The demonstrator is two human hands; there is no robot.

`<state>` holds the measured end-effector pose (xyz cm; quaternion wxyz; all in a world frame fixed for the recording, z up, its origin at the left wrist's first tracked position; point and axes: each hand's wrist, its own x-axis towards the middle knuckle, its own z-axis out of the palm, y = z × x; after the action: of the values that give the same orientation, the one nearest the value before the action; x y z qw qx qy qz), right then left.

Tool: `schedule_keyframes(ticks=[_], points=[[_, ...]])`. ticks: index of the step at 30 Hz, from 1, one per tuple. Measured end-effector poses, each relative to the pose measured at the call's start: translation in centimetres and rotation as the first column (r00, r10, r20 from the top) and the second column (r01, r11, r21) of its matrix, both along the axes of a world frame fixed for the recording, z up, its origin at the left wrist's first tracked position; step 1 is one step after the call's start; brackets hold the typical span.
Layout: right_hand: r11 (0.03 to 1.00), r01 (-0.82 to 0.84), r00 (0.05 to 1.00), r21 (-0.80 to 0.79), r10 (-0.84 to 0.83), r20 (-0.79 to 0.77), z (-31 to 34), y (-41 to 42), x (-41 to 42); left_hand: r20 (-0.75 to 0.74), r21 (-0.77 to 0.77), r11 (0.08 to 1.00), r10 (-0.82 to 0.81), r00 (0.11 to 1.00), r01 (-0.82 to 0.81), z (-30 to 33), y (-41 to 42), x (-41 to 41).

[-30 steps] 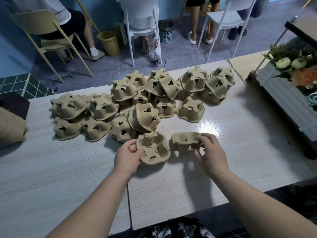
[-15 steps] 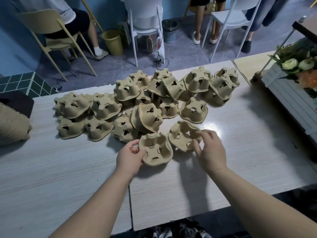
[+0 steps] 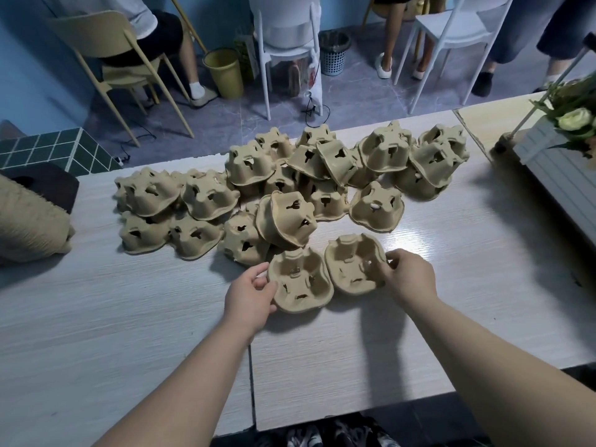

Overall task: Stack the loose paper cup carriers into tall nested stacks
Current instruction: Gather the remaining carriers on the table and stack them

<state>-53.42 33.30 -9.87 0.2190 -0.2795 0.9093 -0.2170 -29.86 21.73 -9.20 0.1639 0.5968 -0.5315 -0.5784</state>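
Two carriers (image 3: 300, 279) (image 3: 353, 264) in hands (image 3: 250, 298) (image 3: 408, 277)

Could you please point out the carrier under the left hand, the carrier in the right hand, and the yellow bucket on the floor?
left-hand carrier (image 3: 301, 282): head view, on its open cup-side centre.
right-hand carrier (image 3: 350, 264): head view, on its inner hollow.
yellow bucket (image 3: 225, 74): head view, on its front wall.

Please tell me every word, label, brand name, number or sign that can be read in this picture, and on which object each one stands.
None: no text can be read anywhere in the head view.
The paper cup carriers are plain pulp, with no print showing.
The table, the yellow bucket and the chairs show no label or number either.
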Motion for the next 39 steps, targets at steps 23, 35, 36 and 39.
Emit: schedule_keyframes(ticks=[23, 35, 36, 39], points=[[0.971, 0.049, 0.965, -0.232, 0.014, 0.262, 1.9, -1.0, 4.8, -0.125, 0.086, 0.996, -0.001, 0.992, 0.011, 1.0, 0.6, -2.4], [0.98, 0.012, 0.935, -0.198, 0.059, 0.35, 0.6, -0.8, 4.3, -0.052, 0.018, 0.994, -0.109, 0.993, 0.11, -0.1, 0.5, -3.7], [0.981, 0.007, 0.934, -0.192, 0.062, 0.352, 0.5, -0.8, 4.1, -0.056, 0.013, 0.993, -0.118, 0.991, 0.119, 0.1, 0.5, -3.9], [0.985, -0.005, 0.949, -0.171, 0.059, 0.31, 0.3, -0.6, 3.4, -0.042, 0.007, 0.996, -0.088, 0.995, 0.088, 0.6, 0.5, -4.3]])
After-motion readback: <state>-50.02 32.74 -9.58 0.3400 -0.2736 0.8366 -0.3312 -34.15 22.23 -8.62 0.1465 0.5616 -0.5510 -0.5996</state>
